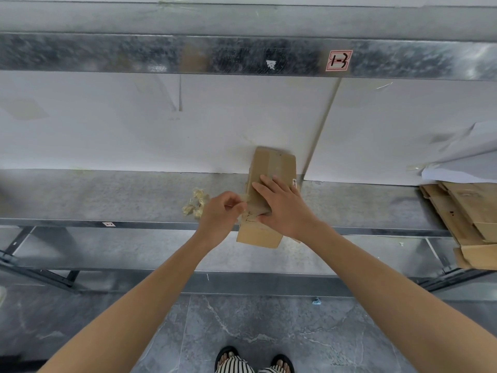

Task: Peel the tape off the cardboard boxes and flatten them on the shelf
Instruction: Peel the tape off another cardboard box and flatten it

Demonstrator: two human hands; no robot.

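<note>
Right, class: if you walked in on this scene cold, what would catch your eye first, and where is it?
First, the two bare hands at the centre: the right hand presses down a small cardboard box on the metal shelf, while the left hand pinches a strip of tape at its side. Next, the crumpled tape wad just left of them, and the flattened cardboard pile at the far right.

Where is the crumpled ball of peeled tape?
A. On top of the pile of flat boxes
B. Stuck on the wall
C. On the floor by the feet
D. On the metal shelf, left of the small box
D: the crumpled yellowish ball of peeled tape lies on the grey metal shelf, left of the small brown cardboard box under the hands.
</note>
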